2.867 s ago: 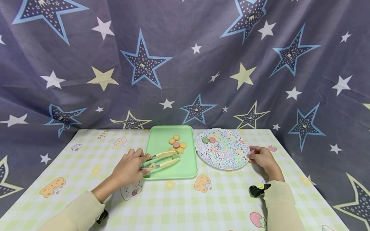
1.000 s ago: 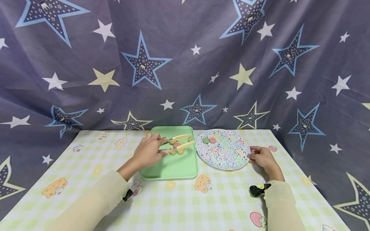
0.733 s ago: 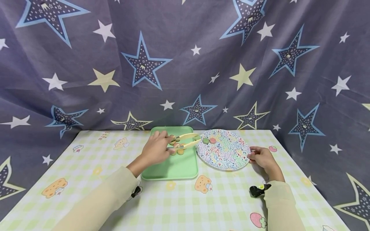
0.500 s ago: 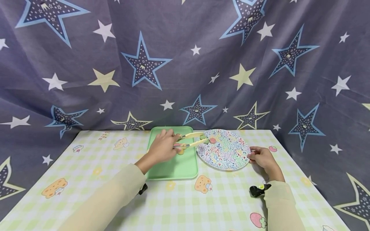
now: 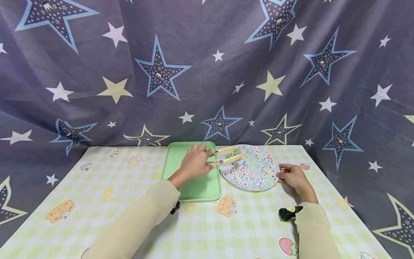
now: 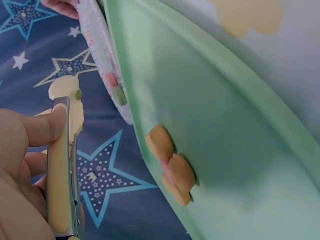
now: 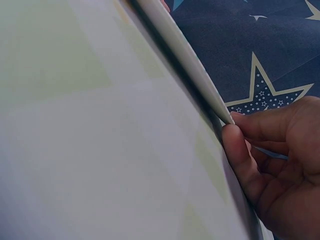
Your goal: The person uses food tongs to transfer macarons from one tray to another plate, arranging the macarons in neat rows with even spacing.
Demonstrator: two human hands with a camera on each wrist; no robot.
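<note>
The left hand [image 5: 195, 162] is curled round the tongs [image 5: 226, 150], thumb pressed along one arm, and reaches from over the tray [image 5: 200, 189] toward the plate [image 5: 255, 176]. Between the tips of the tongs sits a held green macaron [image 5: 237, 153], over the left part of the plate; whether it touches anything below cannot be told. The tray lies at the middle of the table's far edge, its long sides running toward the near edge of the table [image 5: 245, 230]. Just beside it, nearer the table's far right corner, lies the plate, speckled in many colours. A pink macaron [image 6: 110, 79] and a second green macaron [image 6: 119, 95] rest side by side on the plate near its left rim, partly covered by the tongs in the head view. The left wrist view shows yellow macarons [image 6: 182, 172] clustered around another pink one [image 6: 167, 171] toward the tray's far end. By the table's right edge, the right hand [image 5: 295, 178] pinches the plate's right rim between thumb and fingers. Beyond the far edge hangs a dark curtain [image 5: 194, 86] with stars.
</note>
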